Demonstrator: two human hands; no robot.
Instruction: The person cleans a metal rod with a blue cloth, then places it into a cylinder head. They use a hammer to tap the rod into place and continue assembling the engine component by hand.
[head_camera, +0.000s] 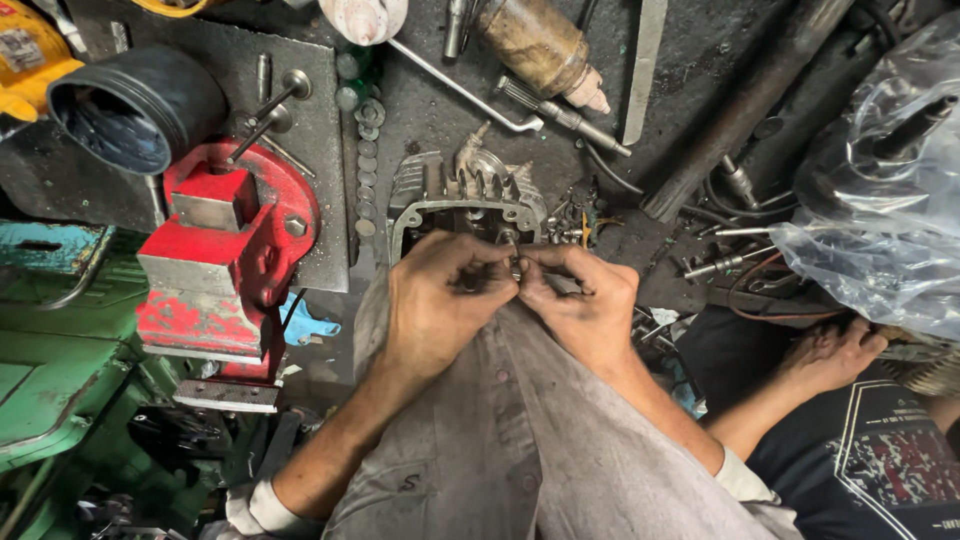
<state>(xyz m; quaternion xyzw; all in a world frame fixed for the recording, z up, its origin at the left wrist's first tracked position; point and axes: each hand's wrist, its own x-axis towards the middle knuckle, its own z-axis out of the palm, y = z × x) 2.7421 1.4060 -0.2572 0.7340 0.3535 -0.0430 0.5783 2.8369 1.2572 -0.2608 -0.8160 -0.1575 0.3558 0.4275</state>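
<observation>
My left hand and my right hand meet over a grey finned metal engine housing on the dark workbench. Both pinch a small metal part between their fingertips, just in front of the housing's open rim. The part is mostly hidden by my fingers. My grey shirt fills the view below the hands.
A red bench vise stands at left, with a black tube behind it. Loose bolts, rods and a brown cylinder lie on the bench. A clear plastic bag sits at right. Another person's hand rests lower right.
</observation>
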